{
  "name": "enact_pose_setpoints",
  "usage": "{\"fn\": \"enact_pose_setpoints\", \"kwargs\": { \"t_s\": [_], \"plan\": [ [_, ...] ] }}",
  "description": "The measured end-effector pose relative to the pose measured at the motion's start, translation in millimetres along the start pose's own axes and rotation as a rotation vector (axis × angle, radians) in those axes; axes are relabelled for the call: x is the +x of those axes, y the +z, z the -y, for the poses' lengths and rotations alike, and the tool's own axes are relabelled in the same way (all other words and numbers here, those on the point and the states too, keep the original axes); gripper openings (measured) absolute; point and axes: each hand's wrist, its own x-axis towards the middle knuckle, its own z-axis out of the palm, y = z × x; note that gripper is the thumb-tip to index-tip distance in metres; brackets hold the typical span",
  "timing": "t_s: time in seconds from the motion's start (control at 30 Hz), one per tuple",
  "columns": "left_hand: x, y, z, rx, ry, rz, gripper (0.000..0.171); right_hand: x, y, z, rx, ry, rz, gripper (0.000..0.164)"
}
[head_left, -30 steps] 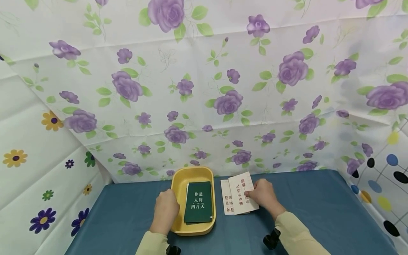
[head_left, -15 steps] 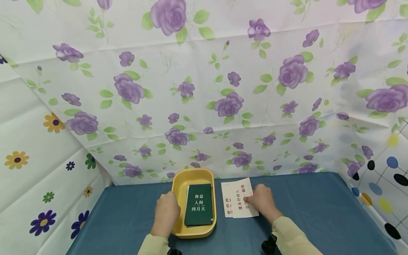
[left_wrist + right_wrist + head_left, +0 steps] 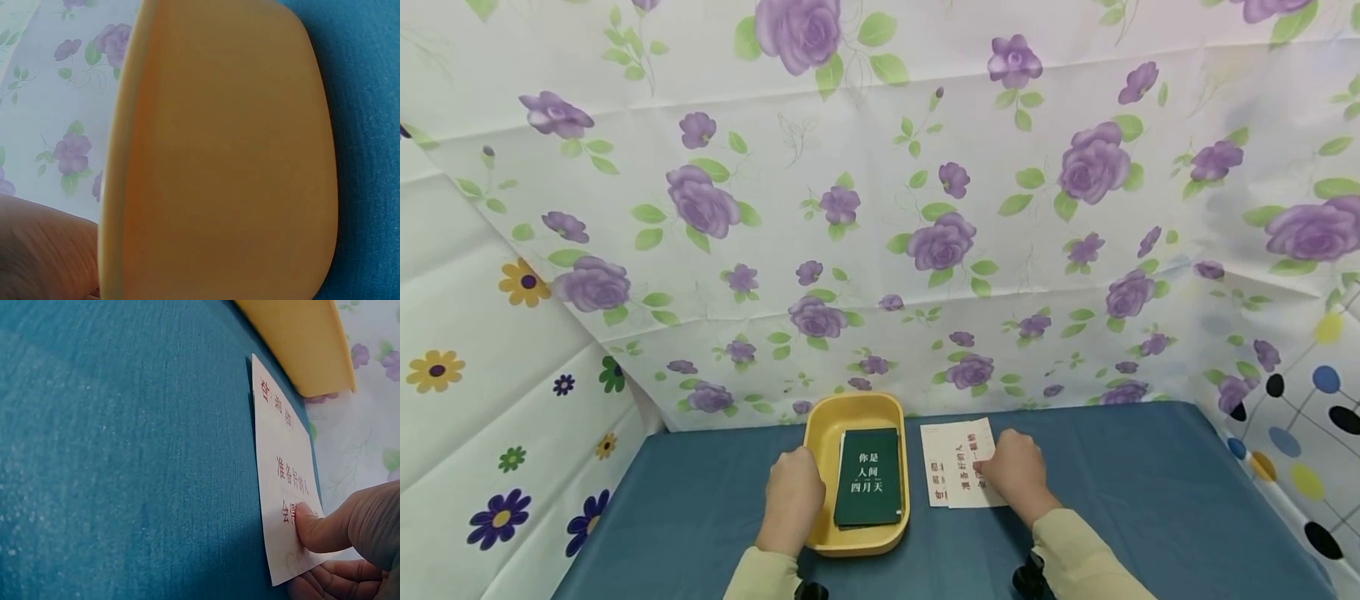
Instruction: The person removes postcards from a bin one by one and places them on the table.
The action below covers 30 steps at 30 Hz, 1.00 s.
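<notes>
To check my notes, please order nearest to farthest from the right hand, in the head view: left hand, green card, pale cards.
1. Pale cards, touching right hand.
2. Green card, inside yellow tray.
3. Left hand, at tray's left rim.

Wrist views look dimmer than the head's.

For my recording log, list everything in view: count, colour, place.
Tray: one, yellow, on the tabletop.
Booklet: at least one, dark green, in the tray.
Printed cards: at least two, pale, right of the tray.
Tabletop: one, blue, under the tray.
Floral backdrop: one, white and purple, behind.
Daisy sheet: one, white, multicoloured, left.
Dotted sheet: one, white, multicoloured, right.
Wrist devices: two, black, at wrists.
Sleeves: two, pale yellow, on forearms.
Left grip: one, bare, on tray's left rim.
Right grip: one, bare, pinching the cards' right side.
</notes>
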Motion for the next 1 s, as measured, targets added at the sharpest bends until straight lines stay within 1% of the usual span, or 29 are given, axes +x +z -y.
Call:
{"fn": "enact_pose_setpoints", "kwargs": {
  "t_s": [0.13,0.33,0.73,1.0],
  "plan": [
    [0.7,-0.3,-1.1,0.000,-0.007,0.002,0.007,1.0,-0.8,1.6,-0.021,-0.003,-0.014,0.035],
    [1.4,0.9,-0.2,0.005,-0.002,0.004,0.007,1.6,-2.2,2.6,-0.051,0.007,-0.006,0.037],
    [2.0,0.5,-0.1,0.033,-0.004,0.009,0.006,4.2,-11.4,4.6,-0.049,0.027,0.079,0.042],
    [2.2,1.9,0.4,0.032,-0.001,-0.003,0.007,4.9,-15.0,5.3,-0.049,0.022,0.100,0.037]
  ]
}}
